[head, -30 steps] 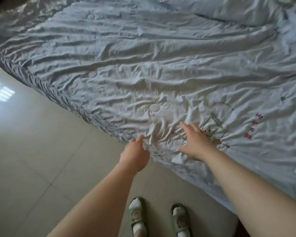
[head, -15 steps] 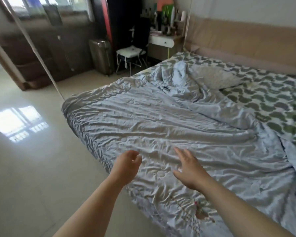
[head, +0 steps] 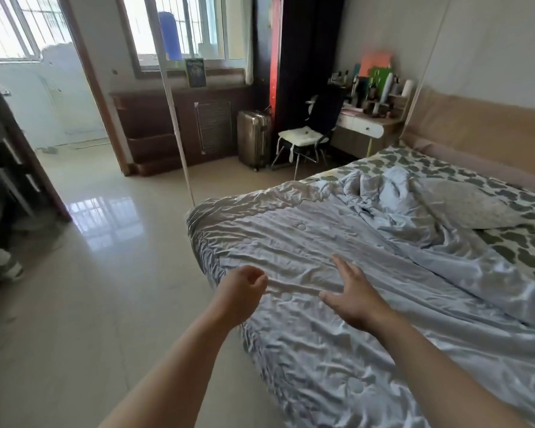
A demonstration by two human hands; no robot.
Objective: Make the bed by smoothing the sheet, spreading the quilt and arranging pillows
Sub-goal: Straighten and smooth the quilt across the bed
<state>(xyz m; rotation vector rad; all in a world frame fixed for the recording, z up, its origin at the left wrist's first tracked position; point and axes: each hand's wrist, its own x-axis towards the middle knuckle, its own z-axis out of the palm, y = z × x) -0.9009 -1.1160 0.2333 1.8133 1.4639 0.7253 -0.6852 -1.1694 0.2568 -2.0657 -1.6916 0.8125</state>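
Note:
A wrinkled pale blue quilt [head: 315,233] covers the near side of the bed and is bunched up toward the head end. Under it shows a white sheet with green blotches [head: 519,242]. A grey-white pillow [head: 464,205] lies on that sheet near the beige headboard [head: 482,125]. My left hand [head: 243,293] hovers over the quilt's near edge with fingers curled, holding nothing. My right hand [head: 352,299] is held flat with fingers spread, just above or on the quilt; contact is unclear.
Shiny tiled floor [head: 105,304] lies left of the bed. A thin pole [head: 176,118] rises at the bed's foot corner. Beyond stand a suitcase [head: 254,137], a chair [head: 303,137] and a cluttered desk [head: 365,126]. A doorway opens at far left.
My head has lifted from the quilt edge to the whole room. The left hand let go of the quilt edge and both hands rose from it.

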